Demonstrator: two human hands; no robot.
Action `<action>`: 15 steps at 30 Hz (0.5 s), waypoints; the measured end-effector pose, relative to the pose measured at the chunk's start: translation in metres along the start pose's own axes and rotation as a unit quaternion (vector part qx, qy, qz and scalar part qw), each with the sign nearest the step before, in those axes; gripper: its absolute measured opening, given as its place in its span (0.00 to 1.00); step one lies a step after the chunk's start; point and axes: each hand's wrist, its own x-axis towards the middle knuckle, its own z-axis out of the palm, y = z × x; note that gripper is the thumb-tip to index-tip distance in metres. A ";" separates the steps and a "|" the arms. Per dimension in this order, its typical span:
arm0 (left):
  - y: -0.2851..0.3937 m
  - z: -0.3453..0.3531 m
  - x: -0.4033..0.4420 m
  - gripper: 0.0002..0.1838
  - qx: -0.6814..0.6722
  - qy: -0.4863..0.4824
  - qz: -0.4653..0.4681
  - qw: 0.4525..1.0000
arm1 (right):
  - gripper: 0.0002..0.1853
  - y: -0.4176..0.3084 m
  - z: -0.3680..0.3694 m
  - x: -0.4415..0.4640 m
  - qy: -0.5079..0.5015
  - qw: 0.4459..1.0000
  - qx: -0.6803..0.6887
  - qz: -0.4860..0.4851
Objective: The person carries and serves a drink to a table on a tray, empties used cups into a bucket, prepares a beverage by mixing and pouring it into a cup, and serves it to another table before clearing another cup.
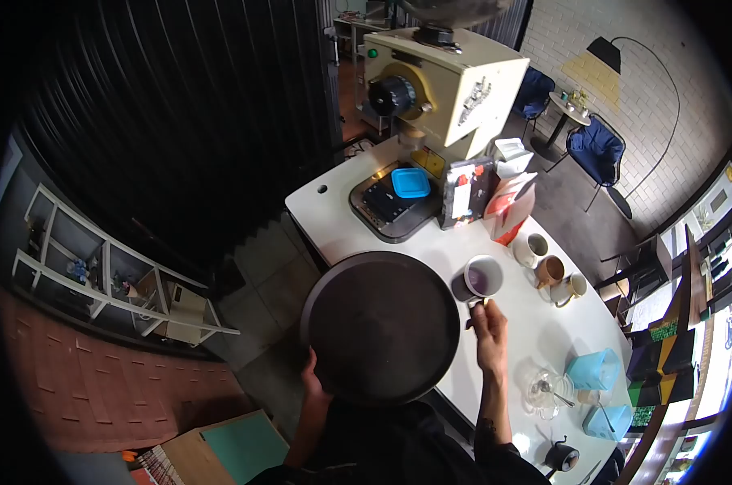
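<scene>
A round black serving tray [380,327] is in my left hand [313,380], which grips its near left rim with the thumb on top; the other fingers are under it, out of sight. My right hand [489,323] is closed on the handle of a mug [482,277], dark outside and pale inside, at the tray's right edge over the white table. I cannot tell if the mug touches the table. Beyond it stand a whitish mug [531,250], a brown mug [550,272] and a cream mug [571,289].
A cream coffee grinder [455,89] stands at the far end, with a blue lid [410,183] on the scale before it. Coffee bags [468,192] stand beside it. Glassware [546,391] and light-blue containers [594,369] occupy the right side of the white table [334,222].
</scene>
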 end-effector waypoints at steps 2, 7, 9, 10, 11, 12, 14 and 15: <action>0.016 0.005 0.009 0.26 0.010 -0.006 0.015 1.000 | 0.12 -0.005 0.035 0.003 -0.054 0.998 0.008 0.027; 0.078 0.014 0.024 0.27 0.025 0.045 0.018 0.998 | 0.12 -0.001 0.134 0.017 -0.190 0.981 0.011 0.035; 0.107 0.014 0.033 0.27 0.049 0.080 0.036 0.995 | 0.12 -0.004 0.174 0.021 -0.228 0.973 0.009 0.022; 0.123 0.012 0.037 0.27 0.044 0.061 0.034 0.997 | 0.11 -0.010 0.195 0.024 -0.243 0.970 0.015 0.018; 0.139 0.012 0.038 0.27 0.041 0.044 0.033 0.998 | 0.11 -0.009 0.213 0.028 -0.252 0.967 0.017 0.017; 0.156 0.011 0.038 0.27 0.040 0.049 0.042 0.997 | 0.10 -0.004 0.231 0.031 -0.271 0.963 0.008 0.008; 0.189 0.013 0.039 0.28 0.062 0.069 0.069 0.993 | 0.08 -0.003 0.265 0.039 -0.301 0.954 -0.018 -0.002; 0.206 0.014 0.039 0.28 0.062 0.072 0.076 0.993 | 0.08 -0.002 0.283 0.045 -0.307 0.951 -0.015 -0.003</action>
